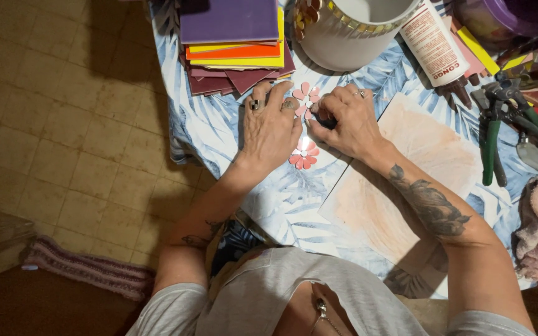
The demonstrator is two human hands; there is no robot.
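The tabletop [219,124] is carrying a stack of coloured tiles [235,46] and a white pot [350,37]. The left hand [272,127] is lying spread flat; the right hand [350,121], fingers curled, is touching an upper pink flower [306,99], while a 2nd pink flower [304,154] is lying below

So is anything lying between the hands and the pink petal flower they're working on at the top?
Nothing visible does. The left hand and right hand both rest on the leaf-print cloth with fingertips right at the upper pink flower. A second pink flower lies nearer, between the wrists, not blocking.
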